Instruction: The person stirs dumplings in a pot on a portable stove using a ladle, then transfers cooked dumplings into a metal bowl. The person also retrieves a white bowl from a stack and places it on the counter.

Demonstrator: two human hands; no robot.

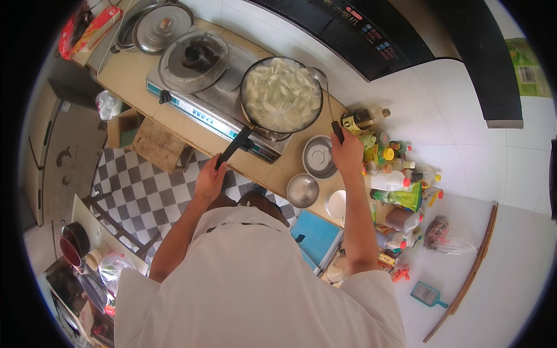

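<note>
A dark-rimmed pan (321,102) full of pale dumplings (280,93) sits on the right burner of a two-burner gas stove (228,93). My left hand (210,182) grips the pan's black handle (233,148), which points down and left. My right hand (347,153) holds the dark grip of a long-handled metal ladle (328,95); its bowl rests at or just over the pan's right rim. Whether the bowl touches the rim I cannot tell. Steam seems to blur the dumplings a little.
A glass lid (193,61) covers the left burner. Metal bowls (320,156) stand below my right hand, beside several bottles (390,179) along the wall. A range hood (339,35) hangs behind the stove. A wooden stool or box (159,143) stands below the counter's left part.
</note>
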